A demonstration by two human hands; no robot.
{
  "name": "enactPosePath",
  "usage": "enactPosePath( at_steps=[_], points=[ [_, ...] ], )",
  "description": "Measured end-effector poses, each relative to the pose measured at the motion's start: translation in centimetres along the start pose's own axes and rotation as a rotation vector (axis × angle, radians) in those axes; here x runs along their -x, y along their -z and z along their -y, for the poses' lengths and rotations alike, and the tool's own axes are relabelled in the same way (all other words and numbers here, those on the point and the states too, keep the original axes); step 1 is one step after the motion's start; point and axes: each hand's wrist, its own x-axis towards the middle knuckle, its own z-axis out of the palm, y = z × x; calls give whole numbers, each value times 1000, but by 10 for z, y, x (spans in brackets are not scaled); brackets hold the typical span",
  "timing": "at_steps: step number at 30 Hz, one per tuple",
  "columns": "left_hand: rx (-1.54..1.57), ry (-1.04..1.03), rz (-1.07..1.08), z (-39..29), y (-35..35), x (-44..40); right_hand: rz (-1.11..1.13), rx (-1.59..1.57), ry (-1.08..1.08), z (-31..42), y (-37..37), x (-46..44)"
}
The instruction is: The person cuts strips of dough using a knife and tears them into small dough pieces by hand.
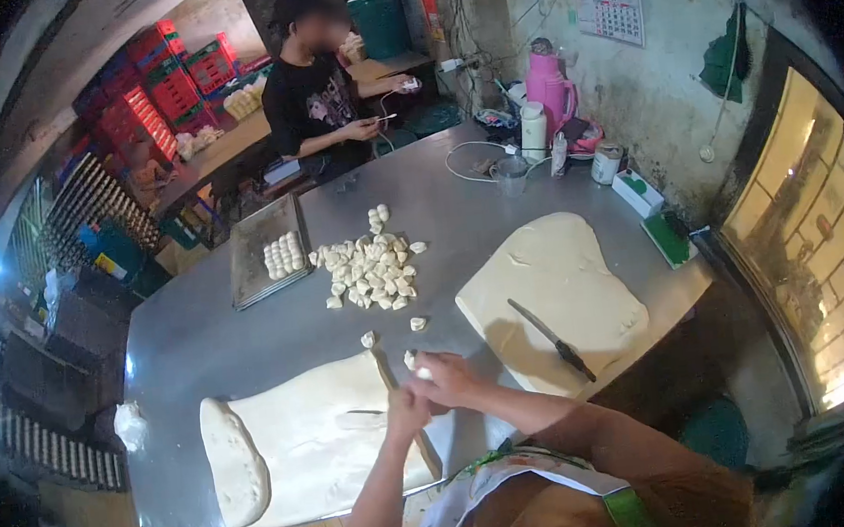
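My right hand (447, 378) is closed, with a small pale dough piece (424, 373) at its fingertips. Close beside it, my left hand (407, 413) is curled at the right edge of a large flat dough sheet (306, 424); what its fingers hold is hidden. Another dough piece (409, 359) lies just beyond my right hand, and two more sit farther up the table. A heap of cut dough pieces (367, 270) is spread beyond them. To the right, a knife (552, 340) with a dark handle rests on a second dough slab (554, 282).
A metal tray (264, 232) holding rows of dough balls (284, 255) stands on the steel table (179, 355). A pink jug (549, 87), cups and a green-and-white box (639, 192) line the wall side. Across the table stands a person (319, 92) holding a cable.
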Motion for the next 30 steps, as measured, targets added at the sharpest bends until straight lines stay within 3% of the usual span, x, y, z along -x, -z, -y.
enactPosePath(
  at_steps=[2, 3, 5, 6, 8, 9, 10, 12, 14, 17, 18, 19, 21, 22, 23, 25, 27, 30],
  points=[
    [-74, 191, 142, -5, -2, 8, 109, 182, -129, -23, 1, -7],
    [-17, -77, 106, 0, -3, 13, 210, 356, -254, -34, 2, -10],
    [109, -595, 53, 12, -7, 27, 154, 369, -244, -43, 5, 8],
    [112, -600, 59, 21, -6, 26, 113, 391, -211, -46, 6, 16],
    [180, -314, -72, 44, 4, 6, 67, 422, -166, -41, 6, 14],
    [212, -158, -122, 56, 3, 7, 62, 224, -44, -32, -6, 19],
    [215, -166, -118, 54, 0, 3, 51, 35, 88, -24, -9, 17],
    [227, -478, -372, 39, -9, -13, 31, 8, 111, -5, -5, 7],
    [232, -600, -493, 45, -17, -6, 31, -100, 134, 12, -12, 16],
    [489, -227, -140, 62, -8, -16, 11, -28, 53, 22, -8, 10],
    [489, -230, -144, 62, -12, -16, 1, 14, 14, 22, -2, 7],
    [267, -163, -64, 48, -12, -14, 2, 16, 23, 18, 3, 2],
    [-174, -4, 98, 20, -15, 3, 171, 226, -177, -1, 8, -1],
    [-179, -6, 91, 10, -15, 9, 246, 333, -274, -12, 12, -4],
    [-76, -137, 36, 0, -16, 16, 239, 331, -269, -26, 17, -4],
    [130, -371, -61, -9, -19, 35, 205, 281, -115, -47, 24, 16],
    [142, -352, -171, -8, -13, 26, 189, 270, -13, -56, 27, 15],
    [172, -302, -350, -5, -10, 17, 198, -35, 9, 2, 30, 22]
  ],
)
